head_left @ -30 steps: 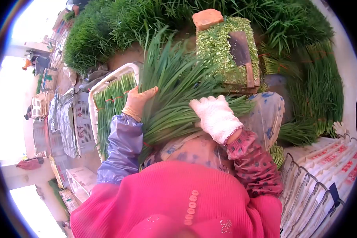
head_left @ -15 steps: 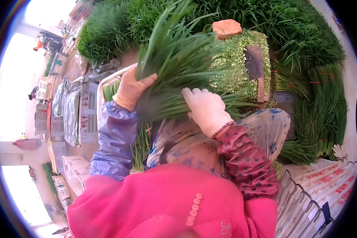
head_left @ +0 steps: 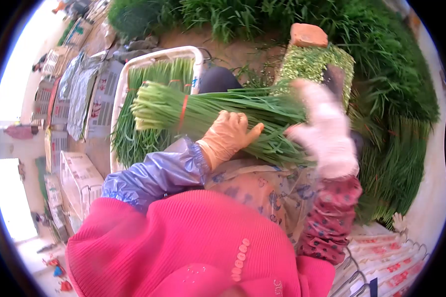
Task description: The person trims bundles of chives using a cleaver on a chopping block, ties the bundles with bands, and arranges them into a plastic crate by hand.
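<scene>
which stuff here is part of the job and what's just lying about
Likely part of the job:
- banded green bundle under the left hand
- white basket of bundles
- blade

Apparently just lying about:
- spare glove
- grey sheeting

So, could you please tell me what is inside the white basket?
The white basket holds red-banded bundles of greens. The bundle under the left hand partly hides them; the basket's bottom is covered.

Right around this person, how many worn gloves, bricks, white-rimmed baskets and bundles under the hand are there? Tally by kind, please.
Worn gloves: 2 (tan glove, white glove)
Brick: 1
Basket: 1
Bundle under the tan glove: 1
Total: 5
</scene>
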A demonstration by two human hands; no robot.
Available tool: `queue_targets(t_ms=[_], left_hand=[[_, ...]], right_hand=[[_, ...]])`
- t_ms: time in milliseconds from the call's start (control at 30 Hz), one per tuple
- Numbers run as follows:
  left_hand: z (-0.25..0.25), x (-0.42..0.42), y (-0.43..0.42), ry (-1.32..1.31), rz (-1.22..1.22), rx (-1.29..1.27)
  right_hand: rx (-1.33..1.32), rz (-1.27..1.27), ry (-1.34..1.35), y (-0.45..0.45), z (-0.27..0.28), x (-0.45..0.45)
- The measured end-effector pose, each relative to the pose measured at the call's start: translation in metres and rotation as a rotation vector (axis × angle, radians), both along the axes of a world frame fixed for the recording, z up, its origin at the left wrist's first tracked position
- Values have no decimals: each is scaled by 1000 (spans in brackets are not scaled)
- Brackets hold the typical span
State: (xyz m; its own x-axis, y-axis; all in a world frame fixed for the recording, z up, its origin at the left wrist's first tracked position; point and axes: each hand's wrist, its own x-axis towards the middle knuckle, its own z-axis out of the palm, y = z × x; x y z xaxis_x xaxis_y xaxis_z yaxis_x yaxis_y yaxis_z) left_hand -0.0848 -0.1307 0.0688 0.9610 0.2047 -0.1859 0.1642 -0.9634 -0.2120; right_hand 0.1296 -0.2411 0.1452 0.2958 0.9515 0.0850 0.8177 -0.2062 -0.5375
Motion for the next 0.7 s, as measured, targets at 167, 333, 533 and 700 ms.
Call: queue_targets(t_ms=[167,333,533,700], left_hand=[[31,-42,-1,-177,-196,-68],[65,-135,30,128,535,-961],[-34,-140,40,-992,838,-1781],[-35,-87,42,-1486,922,-2148]], right_hand=[[-376,128,239,31,-104,-49],[-376,115,437,17,-103,-61],[-246,156,138,1,-112,-81],[-152,314,-152,-13,-101,-95]])
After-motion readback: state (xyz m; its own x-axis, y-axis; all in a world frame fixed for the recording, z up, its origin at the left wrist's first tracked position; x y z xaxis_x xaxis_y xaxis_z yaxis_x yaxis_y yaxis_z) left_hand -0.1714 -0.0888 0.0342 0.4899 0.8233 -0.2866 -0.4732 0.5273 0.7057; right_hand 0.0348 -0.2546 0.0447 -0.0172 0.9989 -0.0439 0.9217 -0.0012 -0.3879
